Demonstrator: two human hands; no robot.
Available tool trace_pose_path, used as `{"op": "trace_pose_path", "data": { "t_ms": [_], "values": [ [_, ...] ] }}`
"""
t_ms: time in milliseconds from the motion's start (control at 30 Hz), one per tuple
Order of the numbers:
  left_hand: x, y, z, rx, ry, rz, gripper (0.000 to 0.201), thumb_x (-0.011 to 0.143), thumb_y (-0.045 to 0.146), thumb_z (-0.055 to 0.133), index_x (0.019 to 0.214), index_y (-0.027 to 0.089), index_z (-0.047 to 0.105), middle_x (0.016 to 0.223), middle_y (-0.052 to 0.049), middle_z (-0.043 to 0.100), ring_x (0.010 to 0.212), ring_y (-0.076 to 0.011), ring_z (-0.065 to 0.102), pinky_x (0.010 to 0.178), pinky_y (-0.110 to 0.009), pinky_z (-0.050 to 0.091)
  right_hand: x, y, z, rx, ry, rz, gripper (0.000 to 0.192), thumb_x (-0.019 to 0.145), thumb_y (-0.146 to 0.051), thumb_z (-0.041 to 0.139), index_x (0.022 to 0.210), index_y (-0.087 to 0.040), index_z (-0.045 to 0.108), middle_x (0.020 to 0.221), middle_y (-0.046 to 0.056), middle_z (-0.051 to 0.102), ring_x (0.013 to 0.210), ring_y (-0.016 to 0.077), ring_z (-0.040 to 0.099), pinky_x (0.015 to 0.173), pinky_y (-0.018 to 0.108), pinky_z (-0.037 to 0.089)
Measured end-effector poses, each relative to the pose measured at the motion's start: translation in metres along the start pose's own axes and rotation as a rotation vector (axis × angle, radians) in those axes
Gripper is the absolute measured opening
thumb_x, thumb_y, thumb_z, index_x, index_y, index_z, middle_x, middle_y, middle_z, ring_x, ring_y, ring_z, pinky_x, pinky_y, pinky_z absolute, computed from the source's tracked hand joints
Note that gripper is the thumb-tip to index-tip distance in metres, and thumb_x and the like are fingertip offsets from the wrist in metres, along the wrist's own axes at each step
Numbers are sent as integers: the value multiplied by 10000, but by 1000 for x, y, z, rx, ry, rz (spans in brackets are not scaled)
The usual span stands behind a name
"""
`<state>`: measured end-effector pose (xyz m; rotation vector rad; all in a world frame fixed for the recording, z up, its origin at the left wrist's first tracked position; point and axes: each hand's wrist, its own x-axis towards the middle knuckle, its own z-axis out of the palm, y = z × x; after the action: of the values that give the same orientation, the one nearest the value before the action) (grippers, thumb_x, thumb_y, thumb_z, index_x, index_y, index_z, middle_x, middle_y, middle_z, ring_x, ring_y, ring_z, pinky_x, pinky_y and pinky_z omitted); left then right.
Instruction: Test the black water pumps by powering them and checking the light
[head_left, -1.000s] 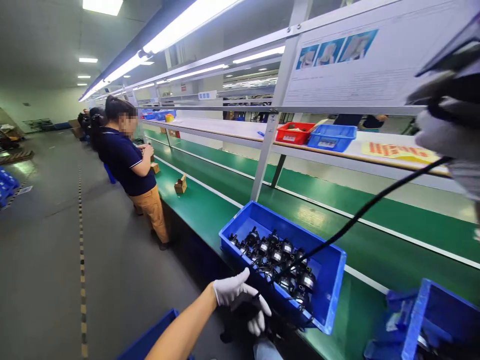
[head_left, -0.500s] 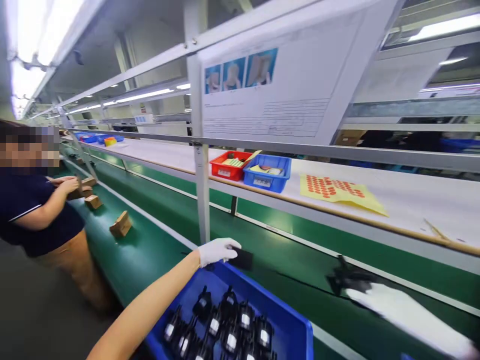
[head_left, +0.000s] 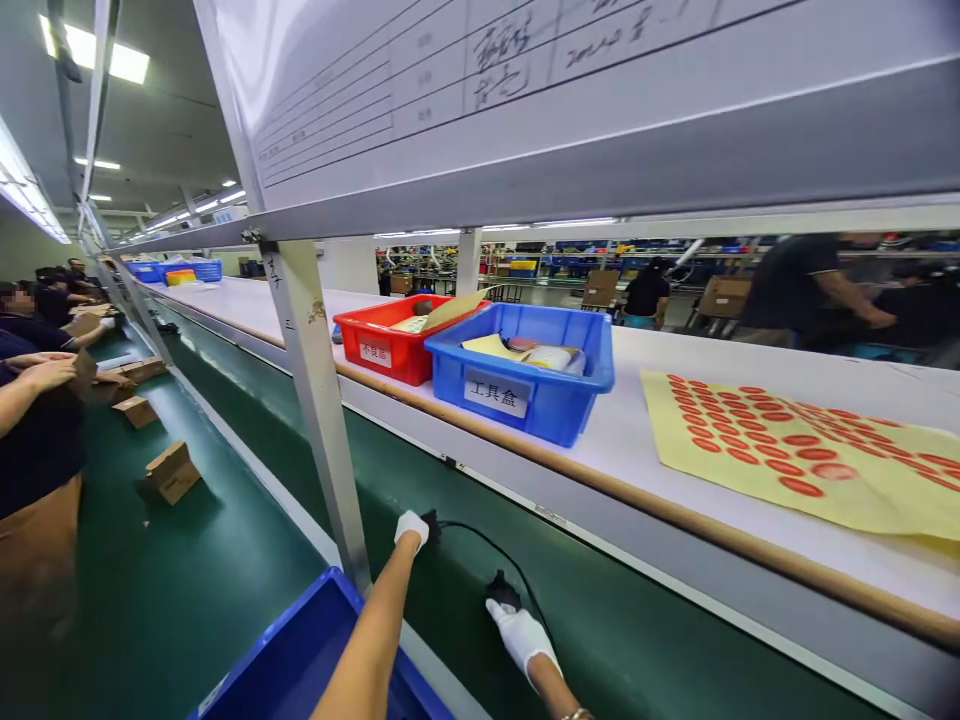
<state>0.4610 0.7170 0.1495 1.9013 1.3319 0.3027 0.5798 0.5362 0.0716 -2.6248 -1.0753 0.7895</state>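
Observation:
My left hand (head_left: 409,528), in a white glove, is closed on a small black piece (head_left: 431,526) over the green belt (head_left: 450,610); its fingers are partly hidden. A thin black cable (head_left: 491,543) arcs from that piece toward my right side. My right hand (head_left: 519,634), also gloved in white, has its fingers on a dark corded device (head_left: 502,590), whose exact kind I cannot make out. Below my left forearm is a large blue tray (head_left: 300,612), cut off by the lower edge of the view.
A metal post (head_left: 319,400) rises beside my left arm. On the white shelf stand a red bin (head_left: 412,368) and a blue bin (head_left: 525,405), beside a yellow sticker sheet (head_left: 750,475). Cardboard boxes (head_left: 171,472) lie on the left belt near a co-worker (head_left: 37,430).
The view has turned and come closer to the shelf. My hands have drawn nearer each other over the belt. The black devices in the tray are now out of view.

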Motion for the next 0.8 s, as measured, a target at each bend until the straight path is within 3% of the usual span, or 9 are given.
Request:
{"op": "trace_pose_path", "data": {
  "t_ms": [100, 200, 267, 333, 433, 567, 700, 800],
  "values": [
    [-10, -5, -3, 67, 22, -15, 418, 931, 365, 659, 1298, 183, 577, 1344, -106, 583, 1178, -267, 603, 979, -494, 531, -1, -10, -10, -79, -23, -39, 277, 1005, -415, 587, 1052, -156, 673, 969, 40, 710, 827, 159, 696, 753, 329, 592],
    [-32, 2, -18, 59, 3, 105, 413, 941, 364, 641, 1309, 188, 577, 1416, -112, 542, 1262, -287, 551, 1055, -548, 469, -24, -22, -35, -162, -5, -168, 277, 1017, -392, 568, 1089, -143, 666, 1041, 59, 706, 918, 182, 693, 850, 387, 580],
    [-61, -1, -37, 14, -39, 217, 394, 938, 362, 642, 1289, 189, 595, 1434, -108, 539, 1289, -284, 534, 1089, -549, 434, -53, -41, -43, -202, 25, -325, 273, 1019, -360, 564, 1199, -169, 641, 1206, 90, 668, 1050, 210, 661, 947, 429, 542],
    [-101, -16, -64, -44, -66, 303, 371, 933, 352, 635, 1271, 198, 619, 1452, -102, 538, 1308, -261, 522, 1137, -504, 393, -91, -72, -34, -225, 27, -492, 308, 1022, -328, 558, 1297, -195, 598, 1327, 104, 609, 1133, 231, 624, 1007, 461, 505],
    [-172, -60, -110, -121, -33, 312, 349, 939, 334, 559, 1255, 211, 644, 1421, -92, 576, 1299, -220, 524, 1172, -382, 354, -150, -134, 10, -237, -67, -632, 252, 1026, -338, 553, 1199, -182, 649, 1208, 78, 669, 1058, 209, 657, 970, 442, 529],
    [-253, -143, -162, -185, 46, 132, 355, 945, 363, 438, 1135, 193, 683, 1253, -98, 674, 1205, -235, 577, 1125, -373, 385, -200, -201, 66, -259, -174, -600, 261, 992, -368, 618, 1117, -143, 664, 1066, 58, 701, 930, 187, 690, 840, 391, 587],
    [-311, -214, -182, -277, 67, -60, 333, 914, 412, 454, 1012, 205, 695, 1063, -75, 728, 1043, -248, 642, 1026, -388, 460, -224, -221, 68, -212, -139, -658, 278, 979, -374, 635, 1169, -171, 649, 1144, 68, 678, 970, 195, 676, 841, 376, 577],
    [-334, -234, -187, -400, 78, -118, 309, 907, 435, 503, 994, 203, 688, 1129, -86, 712, 1128, -259, 613, 1087, -409, 415, -242, -221, 49, -169, -74, -726, 277, 981, -388, 627, 1164, -182, 648, 1154, 65, 671, 981, 198, 668, 851, 378, 566]
  ]
}}
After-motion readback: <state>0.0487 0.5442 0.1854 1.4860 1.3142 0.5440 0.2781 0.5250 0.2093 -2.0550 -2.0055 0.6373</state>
